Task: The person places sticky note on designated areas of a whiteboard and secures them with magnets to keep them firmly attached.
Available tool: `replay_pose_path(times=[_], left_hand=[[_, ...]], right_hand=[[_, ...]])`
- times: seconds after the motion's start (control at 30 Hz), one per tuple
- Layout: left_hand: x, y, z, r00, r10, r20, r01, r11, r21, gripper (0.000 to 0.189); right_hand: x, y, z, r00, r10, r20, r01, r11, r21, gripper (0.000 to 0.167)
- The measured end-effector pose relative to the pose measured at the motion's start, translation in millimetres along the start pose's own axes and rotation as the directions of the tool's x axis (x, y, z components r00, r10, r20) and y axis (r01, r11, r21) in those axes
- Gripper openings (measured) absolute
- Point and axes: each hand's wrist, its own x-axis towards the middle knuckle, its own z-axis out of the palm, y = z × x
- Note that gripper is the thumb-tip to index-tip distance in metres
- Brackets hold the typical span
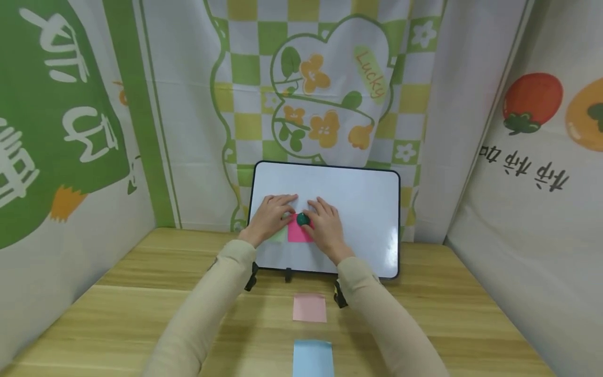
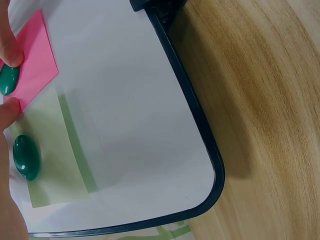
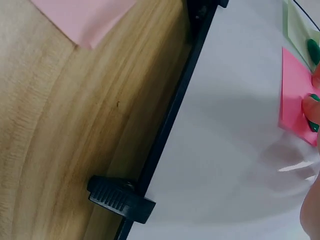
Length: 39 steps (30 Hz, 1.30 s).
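A bright pink sticky note [image 1: 299,235] lies against the whiteboard [image 1: 363,220], with a round green magnet [image 1: 303,219] over its upper part. My right hand [image 1: 327,226] holds that magnet, thumb at its lower edge. My left hand [image 1: 270,215] rests on the board, its thumb [image 2: 7,113] pressing the pink note's corner close to the magnet. Beside the pink note, a pale green sticky note [image 2: 57,155] is on the board under a second green magnet [image 2: 26,157]. In the head view, my left hand hides most of this note and its magnet.
The whiteboard leans back on black stand feet [image 3: 122,199] at the rear of the wooden table [image 1: 155,293]. In front of it, a light pink note [image 1: 309,308] and a blue note [image 1: 313,359] lie between my forearms. Printed curtains [image 1: 188,104] enclose the table.
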Motion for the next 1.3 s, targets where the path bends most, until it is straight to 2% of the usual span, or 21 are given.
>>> replay_pose_path(times=[0.17,0.37,0.6,0.8,0.97,1.23,1.3], left_hand=[[0.3,1.3,-2.7,1.0,0.007,0.01,-0.007,1.0,0.006,0.016],[0.7,1.3,-4.1,1.0,0.02,0.015,-0.02,1.0,0.011,0.016],[0.4,3.0,-4.0,0.997,0.071,-0.041,-0.07,0.997,0.011,0.017],[-2.2,2.4,-5.2,0.994,0.101,-0.043,-0.098,0.994,0.053,0.021],[-4.7,-1.2,-7.4,0.995,0.098,-0.037,-0.094,0.992,0.088,0.025],[-10.9,3.1,-6.1,0.989,0.14,-0.047,-0.137,0.989,0.06,0.029],[-12.4,5.4,-6.4,0.987,0.152,-0.057,-0.15,0.988,0.038,0.031]], right_hand=[[-2.1,0.6,0.6,1.0,-0.004,-0.013,0.004,1.0,-0.011,0.041],[-3.1,1.8,-2.2,1.0,-0.01,0.021,0.01,1.0,-0.012,0.044],[-6.8,-0.6,-5.1,0.998,-0.006,0.064,0.005,1.0,0.016,0.049],[-9.9,-5.8,-6.3,0.997,0.001,0.083,-0.004,0.999,0.036,0.052],[-10.9,-8.4,-6.4,0.997,0.007,0.078,-0.012,0.998,0.069,0.052],[-26.7,1.4,-11.8,0.992,0.022,0.121,-0.031,0.997,0.068,0.054],[-31.6,5.3,-15.5,0.994,0.019,0.106,-0.027,0.997,0.078,0.054]])
